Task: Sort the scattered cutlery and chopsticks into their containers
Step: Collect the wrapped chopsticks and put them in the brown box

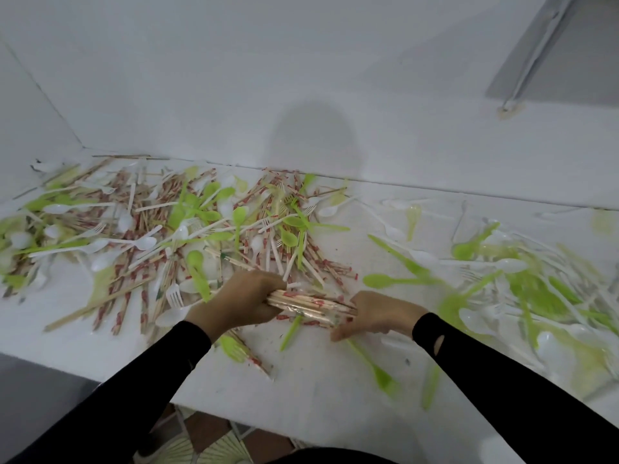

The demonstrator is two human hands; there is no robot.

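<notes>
Holding the chopstick bundle [311, 308] just above the white table [318, 380], beside the mixed pile [174, 229], I curl my left hand [241, 303] round one end, my right hand [378, 316] round the other, probably evening the tips.

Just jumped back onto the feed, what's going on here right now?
A person holds a bundle of chopsticks between both hands: the left hand grips one end, the right hand the other, just above the white counter. Green and white plastic cutlery and wrapped chopsticks lie scattered all around. No containers are in view.
</notes>
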